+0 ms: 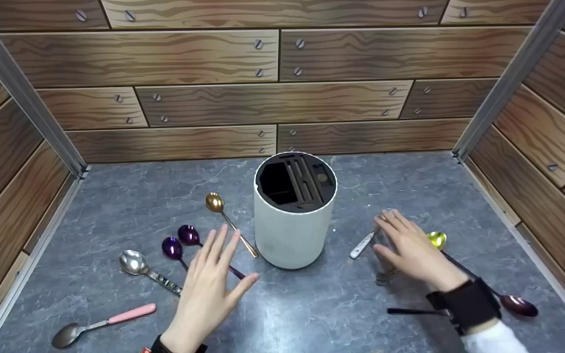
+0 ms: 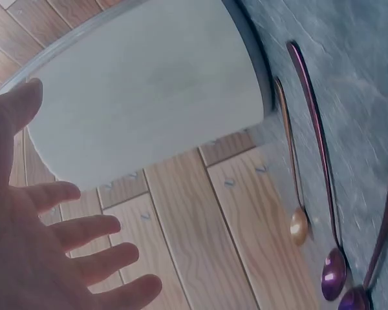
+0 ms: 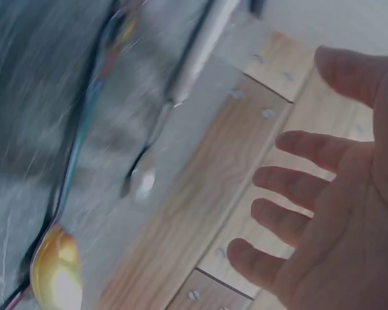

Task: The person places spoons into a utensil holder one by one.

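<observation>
Both hands hover over the table, fingers spread, holding nothing. My left hand point(image 1: 209, 279) is left of a white cylindrical utensil holder point(image 1: 290, 235) with a black slotted top. Beneath it lie two purple spoons point(image 1: 189, 235), partly hidden, and a silver spoon point(image 1: 134, 262) with a patterned handle. A gold spoon point(image 1: 215, 202) lies between that hand and the holder. To the holder's right, my right hand point(image 1: 412, 250) is above a spoon with a white handle point(image 1: 362, 245), its bowl hidden in the head view. A yellow-green spoon bowl point(image 1: 437, 239) shows beside that hand.
A pink-handled spoon point(image 1: 133, 314) lies at the front left. Near the right wrist are a dark reddish spoon point(image 1: 519, 305) and a black handle point(image 1: 415, 311), partly covered by the wristband. Wood-patterned walls point(image 1: 214, 103) enclose the grey marbled table point(image 1: 165, 181) at the back and sides.
</observation>
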The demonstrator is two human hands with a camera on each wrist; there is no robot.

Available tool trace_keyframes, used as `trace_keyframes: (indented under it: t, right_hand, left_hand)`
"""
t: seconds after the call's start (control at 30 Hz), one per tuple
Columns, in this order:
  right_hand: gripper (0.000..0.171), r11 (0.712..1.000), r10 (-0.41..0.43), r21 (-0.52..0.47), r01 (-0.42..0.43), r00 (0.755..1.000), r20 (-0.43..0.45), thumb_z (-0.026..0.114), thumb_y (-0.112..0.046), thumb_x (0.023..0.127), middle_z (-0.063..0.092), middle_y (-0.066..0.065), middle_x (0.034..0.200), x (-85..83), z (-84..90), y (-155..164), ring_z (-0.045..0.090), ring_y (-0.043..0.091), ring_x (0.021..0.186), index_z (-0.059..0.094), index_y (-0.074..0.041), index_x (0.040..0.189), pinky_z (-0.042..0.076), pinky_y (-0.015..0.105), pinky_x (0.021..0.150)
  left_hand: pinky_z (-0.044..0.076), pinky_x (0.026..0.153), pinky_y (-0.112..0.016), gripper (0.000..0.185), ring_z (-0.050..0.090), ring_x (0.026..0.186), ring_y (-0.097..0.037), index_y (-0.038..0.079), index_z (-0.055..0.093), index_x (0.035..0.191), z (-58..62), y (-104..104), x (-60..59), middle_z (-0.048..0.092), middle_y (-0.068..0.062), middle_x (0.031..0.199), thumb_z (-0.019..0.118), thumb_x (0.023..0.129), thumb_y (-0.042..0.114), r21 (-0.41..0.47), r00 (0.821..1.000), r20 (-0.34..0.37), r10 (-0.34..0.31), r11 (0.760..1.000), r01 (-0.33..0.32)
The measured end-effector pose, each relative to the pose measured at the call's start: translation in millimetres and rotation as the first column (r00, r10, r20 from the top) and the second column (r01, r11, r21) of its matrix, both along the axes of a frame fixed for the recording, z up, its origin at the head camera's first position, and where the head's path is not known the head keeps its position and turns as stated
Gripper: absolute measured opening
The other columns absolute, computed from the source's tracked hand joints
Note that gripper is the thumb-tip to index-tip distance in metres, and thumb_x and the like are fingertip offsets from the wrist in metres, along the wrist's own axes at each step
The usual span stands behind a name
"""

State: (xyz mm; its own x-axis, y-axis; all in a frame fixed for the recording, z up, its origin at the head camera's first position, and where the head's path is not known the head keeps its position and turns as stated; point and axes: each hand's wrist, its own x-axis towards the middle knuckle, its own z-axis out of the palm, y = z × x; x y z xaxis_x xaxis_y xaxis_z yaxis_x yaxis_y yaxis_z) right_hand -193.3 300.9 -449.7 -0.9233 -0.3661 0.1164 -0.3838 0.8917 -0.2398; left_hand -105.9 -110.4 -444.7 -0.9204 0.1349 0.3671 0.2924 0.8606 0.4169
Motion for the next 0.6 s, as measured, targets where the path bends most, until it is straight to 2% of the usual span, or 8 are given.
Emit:
trace_keyframes:
  t: [0.3, 0.4, 0.6]
  right_hand:
    - [0.046, 0.991, 0.118, 0.068, -0.117, 0.993, -0.023, 0.07, -0.01, 0.097, 0.058, 0.032, 0.148, -37.4, -9.5, 15.3, 0.053, 0.054, 0.14, 0.062, 0.004, 0.14, 0.045, 0.073, 0.112]
    - [0.04, 0.984, 0.16, 0.085, -0.156, 0.986, -0.039, 0.072, -0.005, 0.095, 0.065, 0.029, 0.14, -44.5, -12.2, 16.0, 0.061, 0.05, 0.132, 0.067, 0.003, 0.134, 0.051, 0.068, 0.107]
    - [0.032, 0.96, 0.26, 0.131, -0.247, 0.962, -0.085, 0.075, 0.002, 0.088, 0.075, 0.017, 0.115, -55.3, -21.1, 13.3, 0.073, 0.038, 0.106, 0.074, -0.001, 0.119, 0.061, 0.055, 0.093]
  left_hand:
    - [0.053, 0.11, -0.062, 0.073, 0.053, 0.147, -0.037, 0.018, 0.05, 0.157, -3.6, 9.3, 4.1, 0.054, -0.013, 0.16, 0.074, 0.095, 0.047, 0.044, 0.992, -0.11, -0.054, 0.997, 0.059]
    - [0.055, 0.108, -0.06, 0.069, 0.055, 0.145, -0.035, 0.017, 0.053, 0.154, -2.7, 13.0, 4.7, 0.057, -0.011, 0.157, 0.073, 0.095, 0.047, 0.045, 0.988, -0.133, -0.085, 0.995, 0.091]
    - [0.056, 0.106, -0.059, 0.063, 0.058, 0.141, -0.033, 0.016, 0.057, 0.15, -0.7, 22.7, 4.1, 0.06, -0.01, 0.154, 0.073, 0.096, 0.046, 0.037, 0.978, -0.161, -0.134, 0.989, 0.141]
